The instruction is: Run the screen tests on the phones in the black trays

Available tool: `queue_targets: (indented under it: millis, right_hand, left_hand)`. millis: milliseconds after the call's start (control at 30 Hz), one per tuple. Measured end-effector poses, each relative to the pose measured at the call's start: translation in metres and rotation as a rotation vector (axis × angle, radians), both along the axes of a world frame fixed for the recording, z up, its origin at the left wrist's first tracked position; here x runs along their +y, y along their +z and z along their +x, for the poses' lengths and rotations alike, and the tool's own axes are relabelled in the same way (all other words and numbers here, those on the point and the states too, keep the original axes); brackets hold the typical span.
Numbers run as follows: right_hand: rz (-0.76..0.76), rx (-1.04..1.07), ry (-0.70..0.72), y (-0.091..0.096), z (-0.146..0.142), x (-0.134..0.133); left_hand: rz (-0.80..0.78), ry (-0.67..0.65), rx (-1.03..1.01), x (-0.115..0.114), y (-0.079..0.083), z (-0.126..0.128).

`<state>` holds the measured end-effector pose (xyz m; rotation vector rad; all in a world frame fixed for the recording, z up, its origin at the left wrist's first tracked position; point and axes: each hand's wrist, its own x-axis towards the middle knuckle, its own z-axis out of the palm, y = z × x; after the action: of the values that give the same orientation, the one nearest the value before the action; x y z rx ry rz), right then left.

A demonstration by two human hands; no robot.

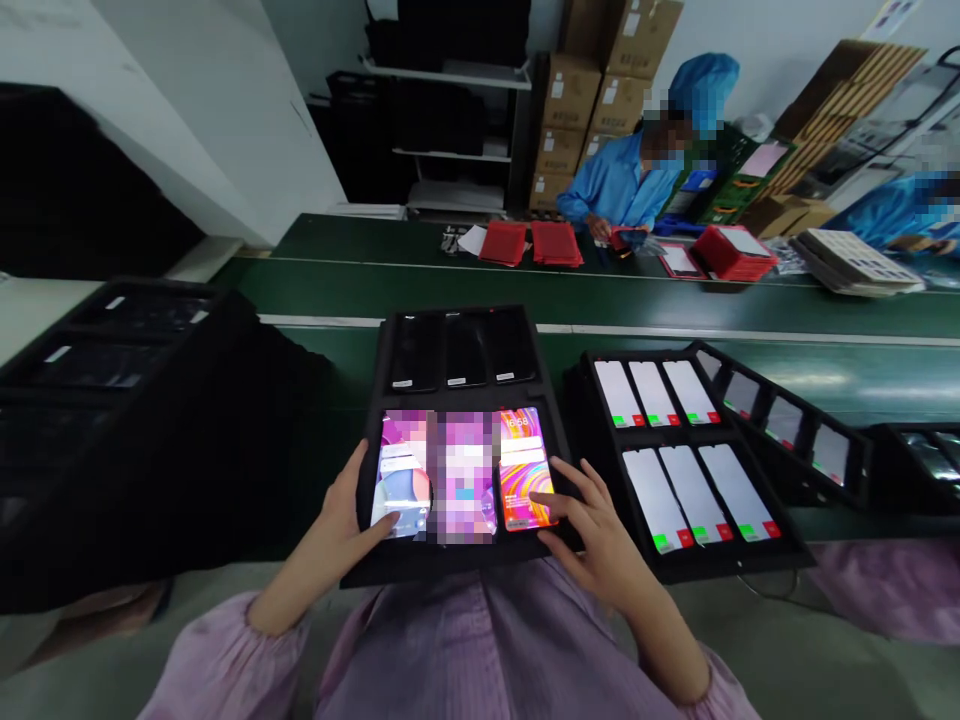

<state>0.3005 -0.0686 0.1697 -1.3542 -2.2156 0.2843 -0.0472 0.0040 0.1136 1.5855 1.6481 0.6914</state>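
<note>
A black tray [465, 398] of phones lies in front of me on the green workbench. Its near row has three lit phones: a left phone [401, 490], a middle phone [463, 480] partly pixelated, and a right phone [525, 455] with a colourful screen. In the far row are several dark phones [466, 345]. My left hand [341, 525] grips the tray's left edge, its thumb over the left phone's lower corner. With fingers apart, my right hand [592, 525] rests at the tray's right side, one fingertip at the right phone's screen.
To the right, another black tray [652, 438] holds several phones with white screens; more trays stand beyond it. Black trays [120, 350] of dark phones are at my left. Across the green bench [360, 285], a co-worker [630, 180] in blue handles items near red stacks [555, 243].
</note>
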Motion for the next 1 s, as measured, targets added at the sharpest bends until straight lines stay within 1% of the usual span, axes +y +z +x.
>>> queue_targets:
  millis: [67, 133, 200, 233, 267, 300, 367, 400, 433, 467, 500, 533, 600, 700, 733, 767, 800, 867, 933, 1000]
  right_hand:
    - [-0.024, -0.041, 0.028, 0.002, -0.001, 0.010]
    - [-0.038, -0.080, -0.015, 0.002, -0.003, 0.022]
    - [-0.040, -0.096, -0.079, 0.003, -0.006, 0.032]
    - [-0.037, -0.091, -0.082, 0.005, -0.010, 0.035]
    - [-0.036, -0.077, -0.048, 0.006, -0.015, 0.037]
    - [-0.041, -0.055, 0.021, 0.008, -0.021, 0.038]
    - [-0.074, -0.014, 0.204, 0.011, -0.037, 0.037]
    - [-0.100, -0.005, 0.270, 0.011, -0.044, 0.037]
    - [-0.126, -0.002, 0.301, 0.011, -0.050, 0.037]
    - [-0.151, 0.002, 0.292, 0.010, -0.053, 0.038]
    - [-0.169, 0.016, 0.246, 0.008, -0.053, 0.040]
    - [-0.177, 0.049, 0.171, 0.005, -0.051, 0.043]
    - [-0.164, 0.196, -0.042, -0.003, -0.037, 0.051]
    - [-0.145, 0.560, -0.419, -0.021, -0.011, 0.061]
    - [-0.179, 0.681, -0.507, -0.028, -0.005, 0.063]
    - [-0.239, 0.786, -0.559, -0.034, 0.000, 0.064]
    - [-0.301, 0.866, -0.573, -0.039, 0.002, 0.064]
    - [-0.383, 0.944, -0.535, -0.046, 0.001, 0.059]
    - [-0.398, 0.949, -0.478, -0.049, -0.003, 0.047]
    - [-0.395, 0.937, -0.449, -0.050, -0.007, 0.031]
  left_hand:
    - [0.093, 0.066, 0.102, 0.010, 0.000, 0.004]
    - [0.147, 0.182, 0.161, 0.021, 0.003, 0.008]
    - [0.168, 0.277, 0.147, 0.028, 0.008, 0.010]
    - [0.168, 0.302, 0.127, 0.030, 0.011, 0.011]
    - [0.160, 0.309, 0.110, 0.030, 0.014, 0.012]
    - [0.141, 0.306, 0.100, 0.028, 0.017, 0.013]
    - [0.086, 0.297, 0.102, 0.023, 0.022, 0.015]
    - [0.057, 0.286, 0.104, 0.019, 0.023, 0.016]
    - [0.033, 0.274, 0.099, 0.015, 0.025, 0.017]
    - [0.014, 0.262, 0.088, 0.012, 0.026, 0.018]
    - [-0.002, 0.254, 0.073, 0.010, 0.027, 0.019]
    - [-0.022, 0.253, 0.056, 0.008, 0.027, 0.019]
    - [-0.070, 0.271, 0.022, 0.008, 0.028, 0.019]
    - [-0.125, 0.331, -0.032, 0.012, 0.026, 0.023]
    - [-0.136, 0.360, -0.060, 0.014, 0.025, 0.026]
    - [-0.146, 0.393, -0.094, 0.016, 0.025, 0.028]
    - [-0.159, 0.428, -0.136, 0.018, 0.027, 0.031]
    - [-0.190, 0.491, -0.227, 0.017, 0.031, 0.036]
    - [-0.226, 0.532, -0.299, 0.009, 0.037, 0.036]
    - [-0.266, 0.560, -0.338, -0.007, 0.039, 0.032]
